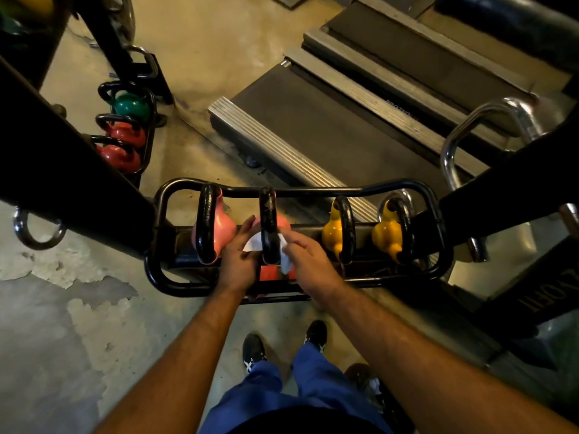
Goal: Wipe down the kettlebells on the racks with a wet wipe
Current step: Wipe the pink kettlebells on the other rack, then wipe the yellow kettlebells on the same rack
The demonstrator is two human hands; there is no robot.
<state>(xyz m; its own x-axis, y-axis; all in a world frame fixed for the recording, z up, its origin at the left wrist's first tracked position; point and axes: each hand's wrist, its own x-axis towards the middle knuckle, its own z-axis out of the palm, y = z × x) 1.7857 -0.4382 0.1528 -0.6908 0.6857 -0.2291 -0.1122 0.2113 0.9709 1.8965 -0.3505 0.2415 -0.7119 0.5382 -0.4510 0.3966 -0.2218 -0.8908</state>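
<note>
A person stands at a black rack (163, 270) holding four kettlebells, two pink at left and two yellow (332, 230) at right. Both hands work a white wipe (285, 261) around the second pink kettlebell's (283, 222) black handle: the left hand (239, 261) pinches one end, while the right hand (308, 256) apparently grips the other, its fingers curled. Treadmills (329, 133) lie beyond.

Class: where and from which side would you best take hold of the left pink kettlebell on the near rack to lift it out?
Grip the top of its black handle from above: the loop stands upright over the pink kettlebell, clear of the rack rail.
</note>
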